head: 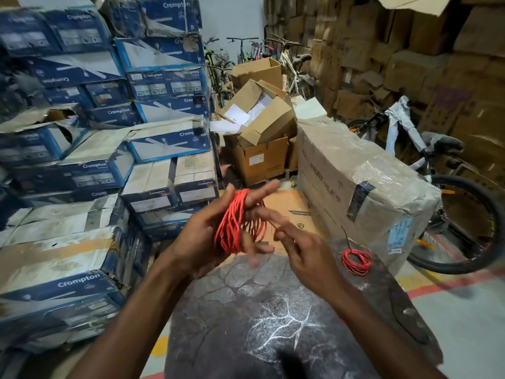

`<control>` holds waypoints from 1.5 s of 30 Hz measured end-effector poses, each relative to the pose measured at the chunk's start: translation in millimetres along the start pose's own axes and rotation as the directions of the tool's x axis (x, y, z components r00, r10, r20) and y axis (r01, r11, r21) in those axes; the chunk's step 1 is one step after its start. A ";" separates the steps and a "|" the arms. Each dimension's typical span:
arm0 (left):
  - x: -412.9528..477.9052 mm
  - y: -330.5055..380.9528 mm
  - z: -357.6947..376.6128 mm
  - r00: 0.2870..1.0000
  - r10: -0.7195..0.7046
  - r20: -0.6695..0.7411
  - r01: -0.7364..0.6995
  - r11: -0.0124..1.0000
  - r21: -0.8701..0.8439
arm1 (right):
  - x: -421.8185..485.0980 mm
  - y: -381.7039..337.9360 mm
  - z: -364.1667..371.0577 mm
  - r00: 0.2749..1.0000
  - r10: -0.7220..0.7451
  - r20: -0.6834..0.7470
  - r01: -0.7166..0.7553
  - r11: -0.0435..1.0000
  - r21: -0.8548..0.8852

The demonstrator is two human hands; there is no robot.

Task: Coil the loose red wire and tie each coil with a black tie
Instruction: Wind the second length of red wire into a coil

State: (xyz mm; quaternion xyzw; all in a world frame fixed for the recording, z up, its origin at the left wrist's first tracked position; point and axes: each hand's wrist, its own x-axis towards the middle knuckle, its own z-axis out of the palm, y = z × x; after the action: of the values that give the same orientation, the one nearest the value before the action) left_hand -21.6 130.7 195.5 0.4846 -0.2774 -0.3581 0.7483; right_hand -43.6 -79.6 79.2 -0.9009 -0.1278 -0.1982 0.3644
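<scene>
A coil of red wire (232, 222) is wrapped around the spread fingers of my left hand (207, 236), held above the dark stone table (273, 310). My right hand (303, 242) is just to the right of it, fingers loosely curled near the coil's right side; it seems to pinch a thin strand, though blur hides the detail. A second, smaller red coil (357, 261) lies on the table at the right with a thin black tie (346, 236) sticking up from it.
Stacks of blue and white cartons (82, 160) fill the left. A large wrapped carton (363, 184) stands at the right, a bicycle (442, 192) behind it. Open brown boxes (262, 127) sit behind. A flat cardboard sheet (289, 212) lies beyond the table.
</scene>
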 end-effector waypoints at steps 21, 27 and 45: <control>24.3 -7.6 -14.9 0.917 -0.048 -0.395 0.396 0.028 0.918 | 23.4 -20.0 -70.5 0.974 -0.213 0.074 0.220 0.970 -0.103; 19.1 -1.7 -1.6 0.965 -0.042 -0.259 0.243 0.514 0.823 | 56.2 -25.3 -76.7 0.986 -0.104 -0.128 0.130 0.967 0.218; 41.2 -21.5 24.8 0.891 0.137 -0.433 -0.196 0.976 -0.094 | 43.7 -68.3 -29.2 0.916 0.389 0.103 -0.303 0.497 0.813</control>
State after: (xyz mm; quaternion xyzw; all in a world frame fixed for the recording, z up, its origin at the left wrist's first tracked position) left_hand -22.1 78.5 187.7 0.4732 -0.1239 -0.1965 0.8498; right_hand -38.0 -48.6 159.4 -0.6270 -0.0041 -0.0817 0.7747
